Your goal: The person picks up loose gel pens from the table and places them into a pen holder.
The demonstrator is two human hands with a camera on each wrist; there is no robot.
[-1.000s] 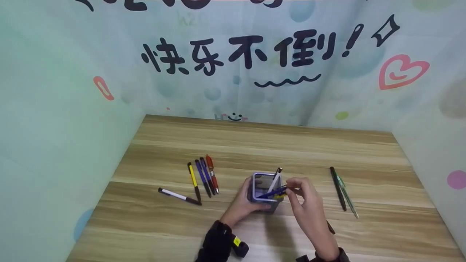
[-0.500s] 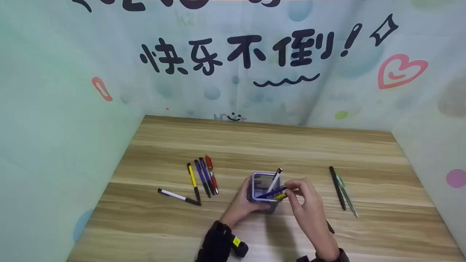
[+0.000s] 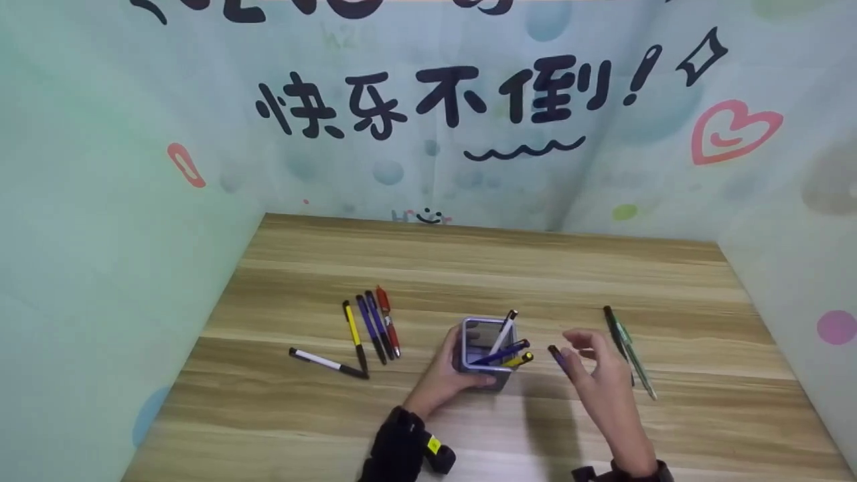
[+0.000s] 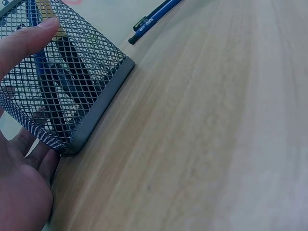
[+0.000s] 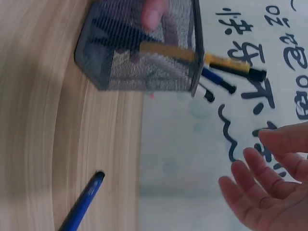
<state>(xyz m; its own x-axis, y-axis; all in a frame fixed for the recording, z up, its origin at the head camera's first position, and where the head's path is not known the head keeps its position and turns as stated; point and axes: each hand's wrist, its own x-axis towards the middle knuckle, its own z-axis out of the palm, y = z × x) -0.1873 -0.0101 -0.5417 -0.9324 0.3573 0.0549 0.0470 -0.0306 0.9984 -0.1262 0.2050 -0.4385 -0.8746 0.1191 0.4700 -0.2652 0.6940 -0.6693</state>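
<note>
My left hand (image 3: 447,375) grips a square mesh pen holder (image 4: 103,103) around its side, with the thumb on the mesh. A white pen (image 3: 503,333), a blue pen (image 3: 502,353) and a yellow pen (image 5: 231,66) lean inside it, their ends poking past the rim. To the right, my right hand (image 3: 606,381) is apart from the holder, its fingers spread loosely with nothing between them in the right wrist view. Beneath it, a blue pen (image 5: 83,204) lies on the table, partly hidden by the hand in the head view.
Left of the holder lie a white pen (image 3: 328,363), a yellow pen (image 3: 355,336), two blue pens (image 3: 375,328) and a red pen (image 3: 388,323). At the right are a black pen (image 3: 612,325) and a green pen (image 3: 636,361). A printed cloth (image 3: 415,167) stands behind the table (image 3: 469,268).
My right hand has let go of the yellow pen, which stays in the holder, and has moved right over the blue pen. My left hand keeps its grip on the holder.
</note>
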